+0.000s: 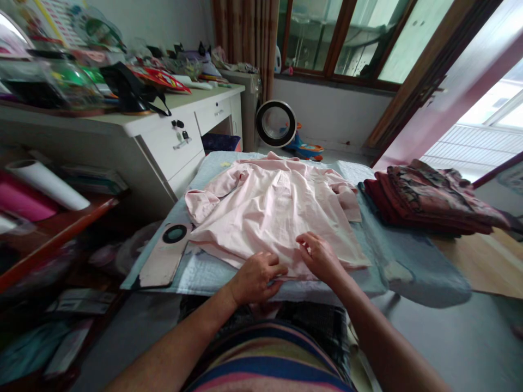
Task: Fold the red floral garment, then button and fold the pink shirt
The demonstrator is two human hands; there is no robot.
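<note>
A pale pink long-sleeved shirt [261,212] lies spread on a light blue padded cloth [229,277], its collar at the far side and its hem close to my body. At the near hem, my left hand [258,276] has its thumb and fingers closed on the shirt's edge. My right hand [321,257] rests over the lower part of the shirt, to the right of the left hand. Its fingers are loosely bent, with a gap between them and the thumb, and nothing shows in them. Some wrinkles run through the shirt's middle.
Left of the shirt lies a flat pale object with a dark round disc [175,234]. Folded dark red and patterned clothes [429,198] are stacked at the right. A white desk [163,125] with clutter stands at the left, above a red-edged shelf [81,223].
</note>
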